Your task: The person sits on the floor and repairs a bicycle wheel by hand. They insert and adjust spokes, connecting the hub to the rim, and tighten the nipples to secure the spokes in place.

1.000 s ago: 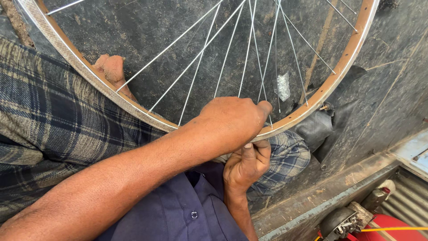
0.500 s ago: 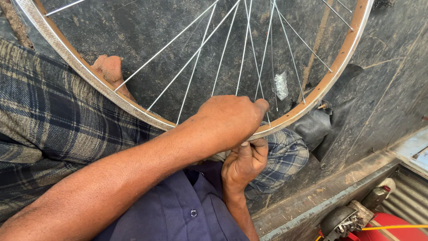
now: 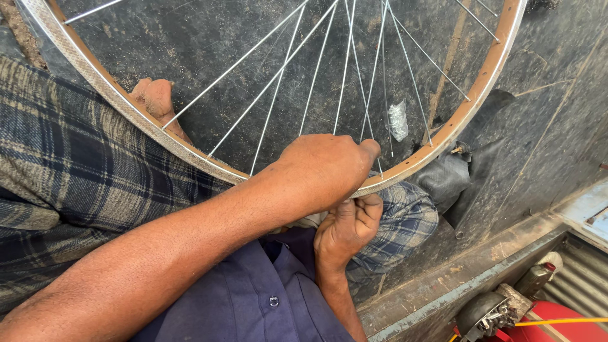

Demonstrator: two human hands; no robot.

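The wheel rim (image 3: 158,136) rests across the lap, its near arc running left to right between both hands. The left hand (image 3: 326,168) curls closed over the rim from above; the right hand (image 3: 348,228) pinches it from beneath, just nearer. Spokes (image 3: 272,82) fan away far.

Bright, even daylight throughout, apparently from above and slightly right. Soft, short shadows under the left hand (image 3: 329,171) and beneath the forearm, falling onto the blue shirt (image 3: 253,297). Thin glints along the spokes (image 3: 278,76) and a pale sheen on the wheel rim (image 3: 95,79) toward the upper left. Sharp focus across the centre; fine grain of the dark floor (image 3: 544,126) clearly readable. Slight wide-angle bending toward the corners. No motion blur. Right hand (image 3: 348,228) partly shaded below the rim, detail there dimmer.
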